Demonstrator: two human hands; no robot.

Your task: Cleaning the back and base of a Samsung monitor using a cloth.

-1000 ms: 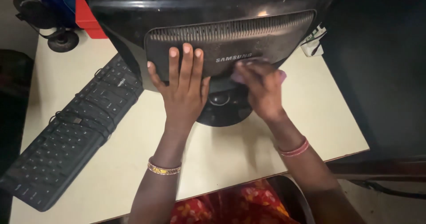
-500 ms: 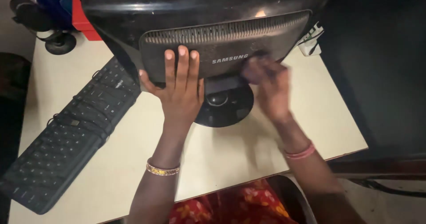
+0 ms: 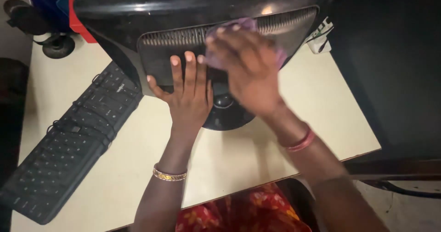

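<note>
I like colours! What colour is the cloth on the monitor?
Pale purple cloth, under the right hand, in the head view.

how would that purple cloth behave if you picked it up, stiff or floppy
Probably floppy: the purple cloth bunches under the right hand against the monitor back, following its curve. It looks thin and light, small enough to vanish mostly beneath the fingers. Motion blur hides its texture, so grip is uncertain.

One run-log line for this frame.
left hand flat on monitor back | right hand presses purple cloth to it | keyboard at left
</note>
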